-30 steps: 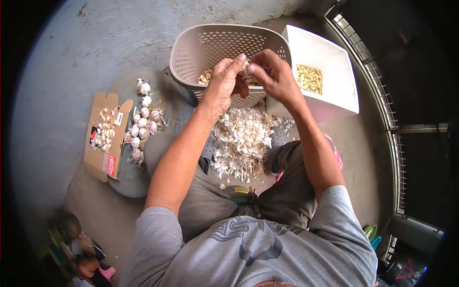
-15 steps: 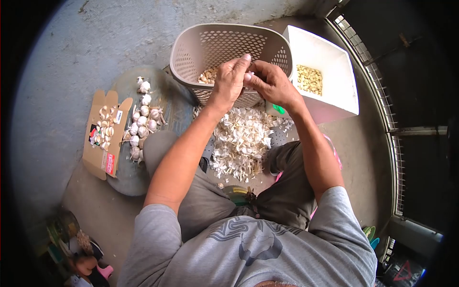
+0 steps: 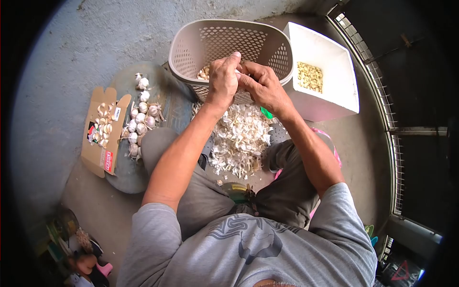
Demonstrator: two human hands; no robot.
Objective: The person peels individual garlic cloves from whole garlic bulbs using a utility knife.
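Cardboard (image 3: 92,155) at far left is bearing unpeeled cloves (image 3: 104,129), beside garlic bulbs (image 3: 142,117) lying on round bench (image 3: 174,103). Left hand (image 3: 222,80) is pinching small pale piece (image 3: 237,71) (mostly hidden by fingers) over rim of basket (image 3: 191,82); loose peel (image 3: 241,138) is lying below. Right hand (image 3: 268,92), grip also clamped on piece, is apparently working its surface, calling for steady fingertips. White box (image 3: 320,103) is holding pale cloves (image 3: 310,77).
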